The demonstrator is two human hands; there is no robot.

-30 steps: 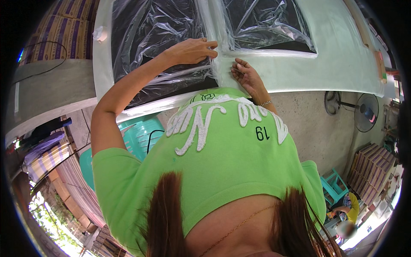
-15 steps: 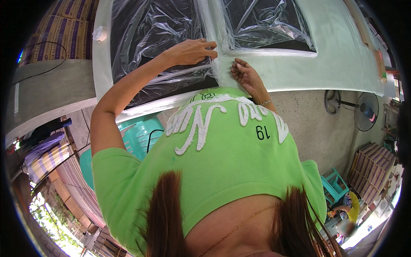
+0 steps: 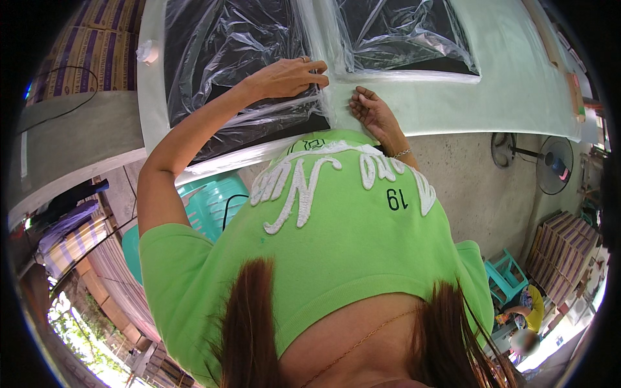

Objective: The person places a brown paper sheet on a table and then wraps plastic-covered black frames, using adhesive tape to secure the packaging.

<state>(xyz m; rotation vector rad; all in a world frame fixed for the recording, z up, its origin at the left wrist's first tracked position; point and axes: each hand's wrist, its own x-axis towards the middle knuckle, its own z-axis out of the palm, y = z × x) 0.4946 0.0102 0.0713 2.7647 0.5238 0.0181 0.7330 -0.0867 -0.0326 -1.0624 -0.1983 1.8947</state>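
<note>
Two dark panels under wrinkled clear plastic film lie on the pale work table (image 3: 530, 97). The left panel (image 3: 213, 90) reaches toward my body, and the right panel (image 3: 414, 39) lies farther off. My left hand (image 3: 284, 77) rests over the inner edge of the left panel, fingers bent down and closed at the clear plastic film (image 3: 259, 116). My right hand (image 3: 375, 115) hovers low by the table's near edge, right of that panel. Its fingers curl together with the thumb against them; whatever they may hold is too small to make out.
A small white roll (image 3: 147, 52) sits at the table's left side. Stacked cartons (image 3: 90, 52) stand at far left beside a grey surface (image 3: 84, 123). A turquoise plastic chair (image 3: 217, 200) is at my left. A fan (image 3: 555, 165) stands on the right; a person in yellow (image 3: 533, 310) sits behind.
Both hands keep nearly the same place and pose. The whole view has shifted very slightly; nothing is visibly taken or let go.
</note>
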